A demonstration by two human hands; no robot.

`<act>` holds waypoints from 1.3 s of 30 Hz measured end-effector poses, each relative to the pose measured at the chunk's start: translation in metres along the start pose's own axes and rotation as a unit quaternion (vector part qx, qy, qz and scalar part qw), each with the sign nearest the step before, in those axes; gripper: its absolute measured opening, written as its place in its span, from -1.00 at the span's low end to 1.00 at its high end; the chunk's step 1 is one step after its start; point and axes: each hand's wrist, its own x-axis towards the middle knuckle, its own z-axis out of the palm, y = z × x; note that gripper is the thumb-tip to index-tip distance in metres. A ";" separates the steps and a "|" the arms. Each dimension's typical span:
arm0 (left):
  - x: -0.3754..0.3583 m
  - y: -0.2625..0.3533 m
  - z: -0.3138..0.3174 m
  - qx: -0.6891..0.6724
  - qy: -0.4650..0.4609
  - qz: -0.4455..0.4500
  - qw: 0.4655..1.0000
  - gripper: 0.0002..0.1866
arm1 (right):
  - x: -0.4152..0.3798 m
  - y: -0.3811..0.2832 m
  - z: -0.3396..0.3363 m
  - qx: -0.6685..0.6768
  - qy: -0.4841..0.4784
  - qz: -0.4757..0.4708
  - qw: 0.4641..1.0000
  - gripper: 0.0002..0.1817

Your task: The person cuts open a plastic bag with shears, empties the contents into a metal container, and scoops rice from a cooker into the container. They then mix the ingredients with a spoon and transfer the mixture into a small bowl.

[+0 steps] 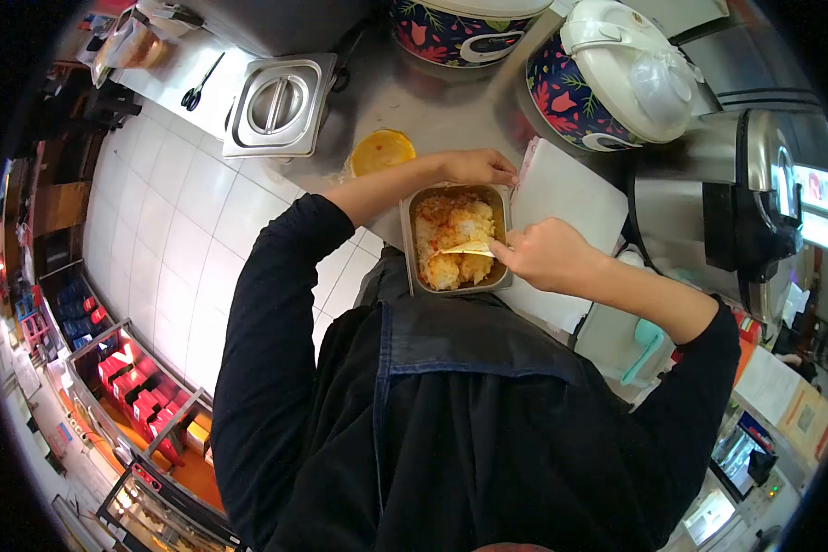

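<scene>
In front of my body is a rectangular metal pan [408, 241] of rice mixed with orange-red sauce [455, 225]. My right hand [550, 255] is closed around the handle of a pale spoon [467, 248], whose far end lies in the rice. The exact shape of that end is partly covered by food. At the pan's far right corner, my left hand [480, 167] has its fingers curled at the rim, and the fingertips are partly hidden. Just left of the left wrist sits a yellow-stained round container [382, 152].
A lidded steel pan [273, 106] and scissors [201, 83] lie at the far left. Floral rice cookers [575, 92] stand at the back, with a steel cooker [695, 198] at right. White paper [575, 189] and a teal scoop [645, 348] lie right of the pan.
</scene>
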 end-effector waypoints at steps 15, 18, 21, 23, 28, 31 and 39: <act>0.009 -0.020 -0.008 -0.029 -0.004 -0.035 0.999 -0.68 | 0.027 0.009 -0.031 0.024 -0.048 0.201 0.978 -0.87; 0.009 -0.019 -0.006 -0.042 -0.011 -0.027 0.999 -0.68 | 0.031 0.002 -0.038 0.053 -0.050 0.212 0.975 -0.88; 0.008 -0.018 -0.006 -0.029 -0.003 -0.024 0.999 -0.68 | 0.055 0.003 0.005 0.061 -0.072 0.221 0.971 -0.87; 0.010 -0.022 -0.009 -0.008 0.005 -0.029 1.000 -0.69 | 0.062 0.008 0.018 0.048 -0.076 0.230 0.969 -0.87; 0.002 -0.010 -0.007 -0.053 0.007 -0.038 0.998 -0.62 | 0.058 -0.008 -0.025 0.034 -0.083 0.264 0.960 -0.84; 0.010 -0.013 -0.008 0.004 -0.009 -0.051 0.999 -0.70 | 0.081 -0.029 0.016 0.010 -0.058 0.234 0.970 -0.86; 0.017 0.051 -0.009 0.305 0.117 0.074 0.942 -0.64 | 0.003 -0.039 -0.042 0.012 -0.016 0.276 0.961 -0.88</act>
